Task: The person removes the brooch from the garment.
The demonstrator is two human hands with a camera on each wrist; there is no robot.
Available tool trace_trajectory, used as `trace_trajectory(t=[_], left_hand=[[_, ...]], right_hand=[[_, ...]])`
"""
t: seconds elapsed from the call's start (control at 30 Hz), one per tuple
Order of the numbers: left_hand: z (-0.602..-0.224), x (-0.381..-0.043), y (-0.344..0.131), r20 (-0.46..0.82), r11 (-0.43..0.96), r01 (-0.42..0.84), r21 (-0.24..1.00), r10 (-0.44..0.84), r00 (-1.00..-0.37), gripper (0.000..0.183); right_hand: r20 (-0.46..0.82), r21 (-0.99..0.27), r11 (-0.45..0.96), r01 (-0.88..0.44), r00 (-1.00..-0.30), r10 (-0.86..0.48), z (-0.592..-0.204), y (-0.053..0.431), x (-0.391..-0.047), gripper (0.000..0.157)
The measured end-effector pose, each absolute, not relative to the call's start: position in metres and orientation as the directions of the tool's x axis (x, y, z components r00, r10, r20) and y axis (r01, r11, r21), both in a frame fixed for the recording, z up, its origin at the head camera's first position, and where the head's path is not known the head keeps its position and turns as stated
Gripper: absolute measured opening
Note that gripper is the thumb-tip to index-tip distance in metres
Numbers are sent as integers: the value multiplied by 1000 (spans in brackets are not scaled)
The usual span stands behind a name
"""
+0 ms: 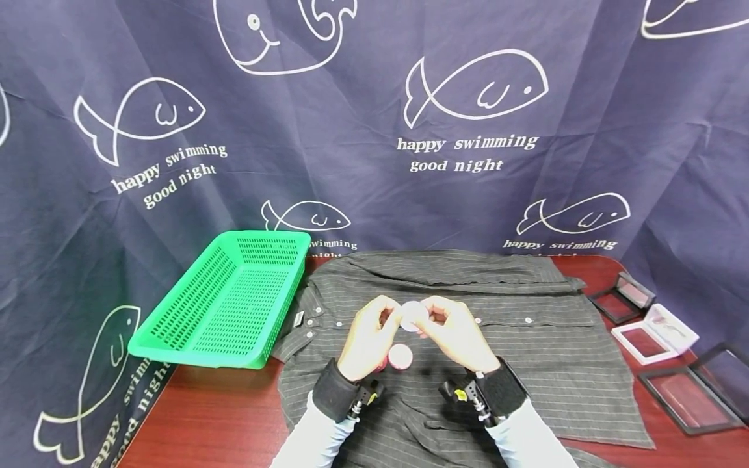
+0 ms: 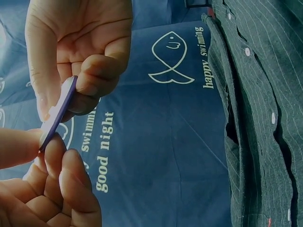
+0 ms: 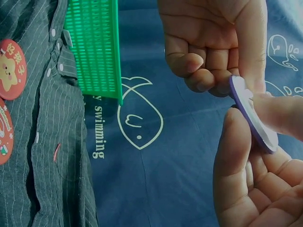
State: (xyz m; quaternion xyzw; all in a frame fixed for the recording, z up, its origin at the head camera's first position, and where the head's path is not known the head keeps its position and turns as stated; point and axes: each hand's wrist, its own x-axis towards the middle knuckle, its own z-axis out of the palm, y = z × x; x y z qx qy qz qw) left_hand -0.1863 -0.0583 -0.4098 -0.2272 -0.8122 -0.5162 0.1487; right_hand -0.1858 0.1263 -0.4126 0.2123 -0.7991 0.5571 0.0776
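My left hand (image 1: 370, 338) and right hand (image 1: 459, 333) pinch a thin round badge (image 1: 415, 314) between thumbs and fingers, one at each side. In both wrist views the badge appears nearly edge-on, with a purple rim (image 2: 64, 113) and a whitish side (image 3: 251, 106). The hands hold it above a dark grey pinstriped shirt (image 1: 544, 370) spread over the table. Just below the hands, a round red badge (image 1: 400, 357) lies on the shirt. The right wrist view shows a red badge with a yellow star (image 3: 8, 68) and another red badge (image 3: 4, 135) beside it.
A green perforated basket (image 1: 251, 312) stands at the left, next to the shirt. Along the right edge of the red-brown table (image 1: 205, 416) lie a small black case (image 1: 623, 299), a white case (image 1: 655, 335) and a larger black case (image 1: 690, 400), all with raised lids.
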Motion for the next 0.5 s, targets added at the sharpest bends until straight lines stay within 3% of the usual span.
trace_trajectory(t=[0.5], left_hand=[[-409, -185, -57, 480, 363, 526, 769, 215, -850, 8]], right_hand=[[373, -843, 312, -438, -894, -247, -413, 127, -186, 9]])
